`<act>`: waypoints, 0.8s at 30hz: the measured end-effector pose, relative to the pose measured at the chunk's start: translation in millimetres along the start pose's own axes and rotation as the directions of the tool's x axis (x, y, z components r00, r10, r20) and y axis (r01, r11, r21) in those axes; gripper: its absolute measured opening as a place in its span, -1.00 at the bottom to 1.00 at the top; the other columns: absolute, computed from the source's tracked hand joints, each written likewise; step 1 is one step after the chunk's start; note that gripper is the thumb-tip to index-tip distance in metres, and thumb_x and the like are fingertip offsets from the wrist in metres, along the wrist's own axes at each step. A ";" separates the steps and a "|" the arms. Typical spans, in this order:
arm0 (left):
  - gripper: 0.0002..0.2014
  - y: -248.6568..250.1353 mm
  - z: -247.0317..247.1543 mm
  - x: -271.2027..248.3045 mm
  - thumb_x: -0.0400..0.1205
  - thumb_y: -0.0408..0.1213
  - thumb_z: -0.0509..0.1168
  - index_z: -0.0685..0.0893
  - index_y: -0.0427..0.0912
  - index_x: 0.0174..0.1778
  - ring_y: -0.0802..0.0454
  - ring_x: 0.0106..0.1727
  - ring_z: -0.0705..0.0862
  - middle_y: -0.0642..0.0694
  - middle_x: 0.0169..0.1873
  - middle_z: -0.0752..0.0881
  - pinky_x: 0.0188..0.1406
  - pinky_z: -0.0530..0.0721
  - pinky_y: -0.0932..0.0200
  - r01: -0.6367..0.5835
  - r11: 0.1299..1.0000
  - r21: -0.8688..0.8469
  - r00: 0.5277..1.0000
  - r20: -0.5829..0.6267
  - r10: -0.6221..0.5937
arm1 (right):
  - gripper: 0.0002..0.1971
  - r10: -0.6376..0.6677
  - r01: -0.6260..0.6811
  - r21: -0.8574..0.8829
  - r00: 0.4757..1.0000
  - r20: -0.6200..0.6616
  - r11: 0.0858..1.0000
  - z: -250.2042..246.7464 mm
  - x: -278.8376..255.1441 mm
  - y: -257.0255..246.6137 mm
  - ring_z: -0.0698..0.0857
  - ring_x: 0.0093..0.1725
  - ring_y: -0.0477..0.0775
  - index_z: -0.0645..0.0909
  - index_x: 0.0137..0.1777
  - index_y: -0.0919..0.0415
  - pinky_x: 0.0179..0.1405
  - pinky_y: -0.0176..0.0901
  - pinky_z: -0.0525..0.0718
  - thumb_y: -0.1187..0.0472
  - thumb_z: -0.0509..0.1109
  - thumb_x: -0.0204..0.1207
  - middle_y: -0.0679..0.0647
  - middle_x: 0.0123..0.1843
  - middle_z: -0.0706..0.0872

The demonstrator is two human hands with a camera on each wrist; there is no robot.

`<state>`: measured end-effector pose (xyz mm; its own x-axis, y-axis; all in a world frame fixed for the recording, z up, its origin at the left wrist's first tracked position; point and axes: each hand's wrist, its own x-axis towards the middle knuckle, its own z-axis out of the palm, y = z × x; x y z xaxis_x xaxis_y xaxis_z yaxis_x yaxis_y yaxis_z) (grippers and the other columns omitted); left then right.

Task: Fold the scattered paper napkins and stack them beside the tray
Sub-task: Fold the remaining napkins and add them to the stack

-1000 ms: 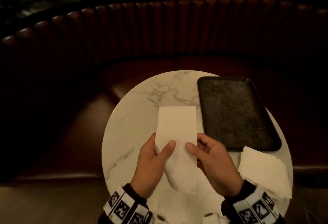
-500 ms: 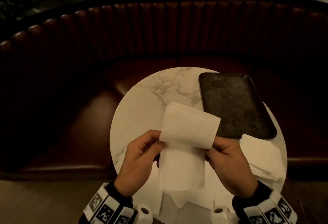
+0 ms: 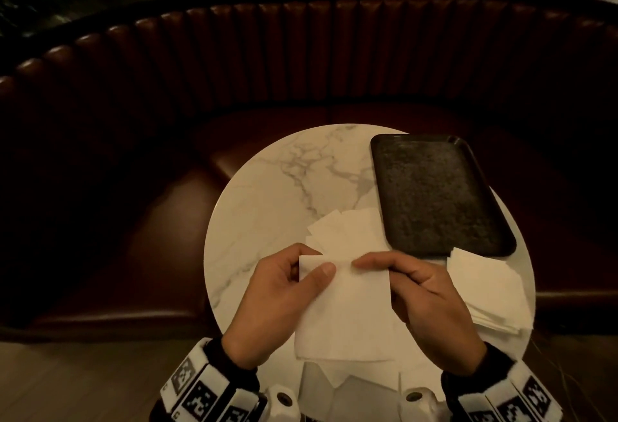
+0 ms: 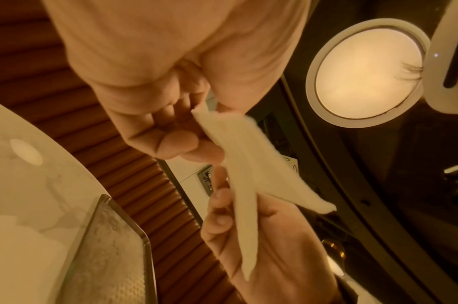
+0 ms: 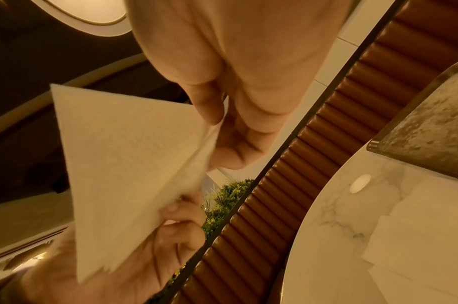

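A white paper napkin (image 3: 344, 308), folded double, hangs above the near edge of the round marble table (image 3: 267, 207). My left hand (image 3: 317, 268) pinches its upper left corner between thumb and fingers. My right hand (image 3: 363, 264) pinches the upper edge beside it. In the left wrist view the napkin (image 4: 248, 174) runs from my left hand (image 4: 204, 117) down to the right hand (image 4: 248, 236). The right wrist view has my right hand (image 5: 215, 125) on the napkin (image 5: 126, 154). A dark rectangular tray (image 3: 434, 194) lies far right, with a stack of folded napkins (image 3: 485, 288) below it.
Loose unfolded napkins (image 3: 347, 231) lie on the table just beyond my hands, left of the tray, and more napkins (image 3: 351, 385) lie under the held one at the near edge. A curved brown ribbed bench (image 3: 301, 64) wraps round the table's far side.
The long napkin's far half has been brought over onto its near half. It is now a short doubled piece, and both hands have moved to pinch its upper edge.
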<state>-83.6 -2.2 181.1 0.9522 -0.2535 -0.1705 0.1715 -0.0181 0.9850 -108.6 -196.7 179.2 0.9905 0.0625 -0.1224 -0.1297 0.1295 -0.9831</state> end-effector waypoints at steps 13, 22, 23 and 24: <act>-0.59 0.2 10.2 1.4 0.56 0.15 0.29 0.58 -0.15 -0.35 -0.17 -0.38 0.56 -0.19 -0.40 0.61 -0.40 0.56 -0.12 -0.158 0.968 0.196 0.984 -0.054 0.172 | -0.76 -0.015 0.014 -0.270 1.000 -0.001 0.963 1.7 10.0 -14.8 0.76 0.03 -0.13 0.74 0.04 -0.01 0.13 -0.15 0.73 0.17 0.57 0.37 -0.09 -0.06 0.82; -0.77 -1.6 12.1 6.4 0.63 -0.03 0.36 0.69 -0.14 -0.12 -0.23 -0.24 0.69 -0.07 -0.27 0.72 -0.28 0.70 -0.21 -0.203 0.955 0.215 0.977 -0.012 0.211 | -0.89 0.049 -0.052 -0.206 0.999 -0.017 0.977 1.3 13.1 -5.3 0.80 -0.06 0.03 0.79 -0.11 0.14 0.00 -0.05 0.78 0.13 0.52 0.43 0.03 -0.10 0.84; -0.73 -1.8 12.0 6.9 0.60 0.03 0.35 0.69 -0.13 -0.12 -0.33 -0.23 0.66 -0.16 -0.27 0.71 -0.28 0.67 -0.29 -0.210 0.952 0.220 0.976 -0.006 0.217 | -0.88 0.043 -0.048 -0.222 0.999 -0.023 0.974 -0.3 13.3 -4.3 0.79 -0.04 -0.05 0.79 -0.11 0.13 0.03 -0.13 0.76 0.11 0.52 0.43 0.00 -0.10 0.84; -0.70 -2.1 12.1 7.2 0.58 0.07 0.34 0.70 -0.12 -0.13 -0.39 -0.23 0.64 -0.22 -0.27 0.70 -0.28 0.66 -0.33 -0.213 0.952 0.222 0.976 -0.005 0.219 | -0.89 0.045 -0.050 -0.238 0.999 -0.028 0.970 -1.6 13.4 -4.2 0.78 -0.04 -0.12 0.80 -0.12 0.11 0.04 -0.18 0.75 0.11 0.52 0.43 -0.04 -0.10 0.84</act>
<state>-80.2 -15.7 178.1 0.9678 -0.2467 0.0494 -0.0954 -0.1782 0.9794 -94.7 -197.9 181.4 0.9846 0.0402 -0.1700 -0.1646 -0.1127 -0.9799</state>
